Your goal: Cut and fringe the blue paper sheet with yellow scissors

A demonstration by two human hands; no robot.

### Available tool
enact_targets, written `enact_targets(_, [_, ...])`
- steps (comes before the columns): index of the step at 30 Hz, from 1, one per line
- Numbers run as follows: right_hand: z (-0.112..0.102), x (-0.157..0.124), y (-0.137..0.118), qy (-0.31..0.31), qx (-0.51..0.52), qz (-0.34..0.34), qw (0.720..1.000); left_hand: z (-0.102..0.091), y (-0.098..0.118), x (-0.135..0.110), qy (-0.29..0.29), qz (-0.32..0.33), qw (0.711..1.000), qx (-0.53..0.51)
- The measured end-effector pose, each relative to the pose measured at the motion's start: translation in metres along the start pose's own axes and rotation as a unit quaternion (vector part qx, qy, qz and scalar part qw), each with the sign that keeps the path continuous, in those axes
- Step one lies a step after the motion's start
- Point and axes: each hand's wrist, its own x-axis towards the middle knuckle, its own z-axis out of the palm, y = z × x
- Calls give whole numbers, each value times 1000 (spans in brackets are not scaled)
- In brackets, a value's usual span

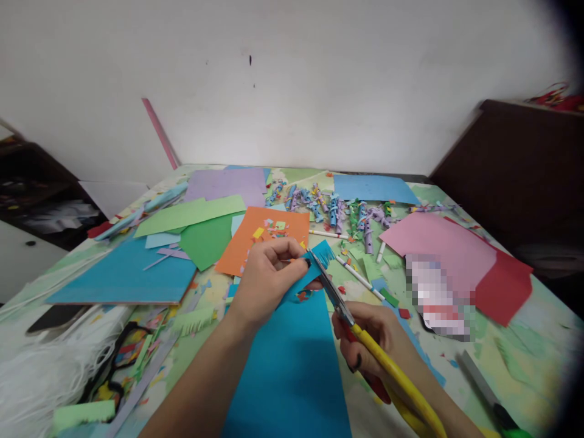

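My left hand point(267, 280) pinches a strip of blue paper point(295, 287) between thumb and fingers. Fine cuts make a fringe along the strip's far right end. My right hand point(374, 337) is wrapped round a pair of scissors point(389, 364) with yellow and red handles. The blades lie across the strip beside the fringe, close to my left fingertips, and look nearly closed. Beneath both hands lies a large blue sheet of paper point(287, 377). My left fingers partly hide an orange sheet point(232, 249) strewn with paper scraps.
Small rolled paper tubes point(334, 210) stand and lie toward the wall. Pink paper point(438, 243) and a blurred-out object point(438, 298) sit right, near a knife-like blade point(477, 377). At left are a blue stack point(123, 274), black-framed glasses point(119, 353) and white string point(45, 377).
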Motion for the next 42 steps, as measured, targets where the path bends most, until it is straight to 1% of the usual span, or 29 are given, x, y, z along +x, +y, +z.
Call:
enact_targets(3, [0, 1, 1, -16, 8, -2, 1000, -1, -1, 1, -1, 3, 1000, 1])
enact_targets(8, [-1, 0, 3, -6, 11, -2, 1000, -2, -2, 2, -5, 11, 1000, 3])
enact_targets(14, [-6, 0, 9, -50, 12, -23, 998, -1, -1, 2, -5, 15, 1000, 2])
enact_targets(18, [-6, 1, 8, -60, 19, -20, 998, -1, -1, 2, -6, 10, 1000, 8])
enact_targets(30, [-4, 1, 8, -38, 42, -5, 998, 1, -1, 2, -4, 13, 1000, 6])
enact_targets(37, [-1, -1, 5, -12, 22, 10, 1000, 1, 0, 1, 2, 8, 1000, 2])
enact_targets(42, [1, 1, 4, -15, 24, -5, 1000, 0, -2, 2, -2, 8, 1000, 2])
